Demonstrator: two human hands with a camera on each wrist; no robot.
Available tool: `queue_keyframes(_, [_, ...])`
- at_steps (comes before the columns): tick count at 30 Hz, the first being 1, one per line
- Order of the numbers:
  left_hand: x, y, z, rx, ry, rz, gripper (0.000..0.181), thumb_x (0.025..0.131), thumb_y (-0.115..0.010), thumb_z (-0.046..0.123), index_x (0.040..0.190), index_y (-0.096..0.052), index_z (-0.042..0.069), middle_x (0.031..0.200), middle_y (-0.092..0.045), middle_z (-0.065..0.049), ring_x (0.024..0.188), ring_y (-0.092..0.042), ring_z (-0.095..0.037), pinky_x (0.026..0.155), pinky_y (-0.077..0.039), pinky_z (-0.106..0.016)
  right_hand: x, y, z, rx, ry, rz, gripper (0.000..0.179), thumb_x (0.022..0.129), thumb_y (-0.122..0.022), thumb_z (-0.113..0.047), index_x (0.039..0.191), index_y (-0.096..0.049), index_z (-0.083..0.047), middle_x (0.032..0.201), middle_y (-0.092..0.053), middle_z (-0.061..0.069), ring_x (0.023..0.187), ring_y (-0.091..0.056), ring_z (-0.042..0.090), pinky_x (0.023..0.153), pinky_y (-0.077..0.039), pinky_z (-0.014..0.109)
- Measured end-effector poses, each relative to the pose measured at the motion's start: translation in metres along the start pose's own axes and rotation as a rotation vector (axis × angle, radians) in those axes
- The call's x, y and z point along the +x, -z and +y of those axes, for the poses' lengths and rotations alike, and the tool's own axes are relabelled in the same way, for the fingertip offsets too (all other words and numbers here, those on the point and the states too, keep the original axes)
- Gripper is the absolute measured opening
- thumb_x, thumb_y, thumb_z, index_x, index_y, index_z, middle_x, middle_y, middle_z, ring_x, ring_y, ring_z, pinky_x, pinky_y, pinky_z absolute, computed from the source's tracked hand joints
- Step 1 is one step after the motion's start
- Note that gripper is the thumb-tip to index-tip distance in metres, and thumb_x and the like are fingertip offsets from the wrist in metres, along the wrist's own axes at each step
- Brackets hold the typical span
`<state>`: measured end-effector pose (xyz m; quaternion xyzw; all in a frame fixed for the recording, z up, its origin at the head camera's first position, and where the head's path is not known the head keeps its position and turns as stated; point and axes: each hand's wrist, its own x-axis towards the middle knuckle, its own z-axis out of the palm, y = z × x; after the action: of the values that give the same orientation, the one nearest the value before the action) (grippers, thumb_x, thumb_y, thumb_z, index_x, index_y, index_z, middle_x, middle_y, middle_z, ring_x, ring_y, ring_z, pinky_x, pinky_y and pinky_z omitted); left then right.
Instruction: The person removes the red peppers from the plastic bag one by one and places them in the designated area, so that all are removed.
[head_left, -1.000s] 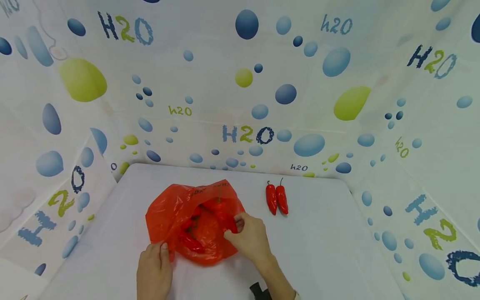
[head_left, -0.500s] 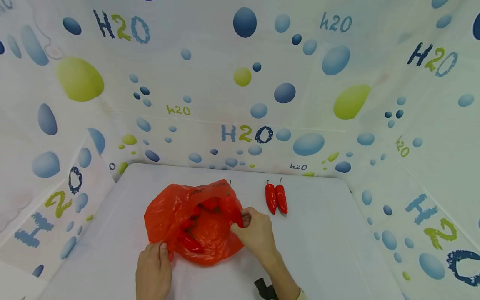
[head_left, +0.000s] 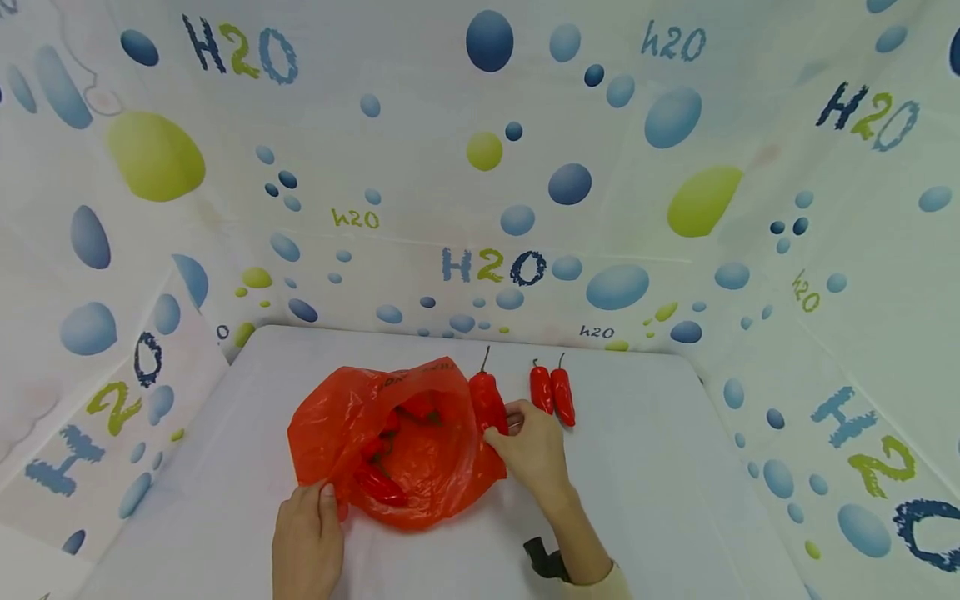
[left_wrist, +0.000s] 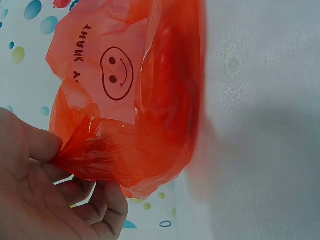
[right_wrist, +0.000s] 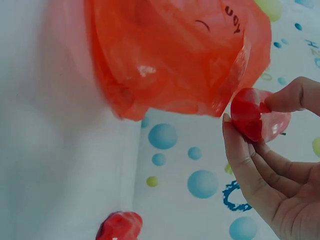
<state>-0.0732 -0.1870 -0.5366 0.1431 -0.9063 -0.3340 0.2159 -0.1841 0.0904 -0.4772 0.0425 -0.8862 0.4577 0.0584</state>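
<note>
Pepper (head_left: 487,398) pinched in my right hand (head_left: 536,447) points its stem to the far side, just right of the red bag (head_left: 330,429) my left hand (head_left: 307,533) pinches, while two loose peppers (head_left: 563,395), also stem-far, lie on the bench (head_left: 667,475) beyond my nearer right hand.
</note>
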Motion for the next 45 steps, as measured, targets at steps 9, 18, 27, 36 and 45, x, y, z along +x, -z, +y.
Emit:
queue_keyframes(9, [0.001,0.002,0.003,0.004,0.024,-0.03,0.03,0.109,-0.049,0.015,0.114,-0.068,-0.008,0.1,-0.064,-0.018,0.092,-0.054,-0.038,0.081,-0.043,-0.051,0.012,0.003,0.015,-0.047,-0.011,0.072,0.036,0.083,-0.085,-0.021,0.112,-0.073,-0.004,0.093,-0.075,0.006,0.083,-0.071,0.022,0.069,-0.062,0.039])
queue_keyframes(18, [0.001,0.005,0.003,0.016,0.049,-0.06,0.033,0.11,-0.047,0.016,0.117,-0.067,-0.008,0.104,-0.064,-0.02,0.094,-0.054,-0.039,0.082,-0.044,-0.052,0.026,0.006,0.037,-0.098,-0.057,0.119,0.033,0.085,-0.083,-0.022,0.11,-0.073,-0.003,0.093,-0.075,0.008,0.086,-0.07,0.025,0.069,-0.062,0.04])
queue_keyframes(27, [0.0,0.004,-0.001,0.009,0.027,-0.028,0.031,0.109,-0.049,0.014,0.116,-0.068,-0.01,0.103,-0.065,-0.021,0.093,-0.055,-0.04,0.083,-0.044,-0.053,0.039,0.02,0.057,-0.119,-0.12,0.144,0.037,0.087,-0.079,-0.022,0.115,-0.072,0.002,0.097,-0.075,0.014,0.09,-0.07,0.03,0.072,-0.063,0.045])
queue_keyframes(36, [0.0,0.005,-0.001,0.018,0.047,-0.045,0.033,0.11,-0.048,0.015,0.117,-0.067,-0.01,0.103,-0.065,-0.021,0.094,-0.054,-0.039,0.083,-0.044,-0.053,0.049,0.034,0.076,-0.15,-0.16,0.167,0.039,0.087,-0.079,-0.022,0.115,-0.069,0.004,0.098,-0.074,0.018,0.087,-0.07,0.032,0.07,-0.063,0.044])
queue_keyframes(45, [-0.001,0.003,0.001,0.01,0.025,-0.021,0.03,0.109,-0.05,0.014,0.115,-0.068,-0.009,0.1,-0.064,-0.02,0.092,-0.054,-0.039,0.081,-0.044,-0.052,0.062,0.043,0.102,-0.108,-0.204,0.157,0.038,0.09,-0.074,-0.025,0.114,-0.071,0.005,0.09,-0.074,0.016,0.068,-0.07,0.022,0.059,-0.06,0.034])
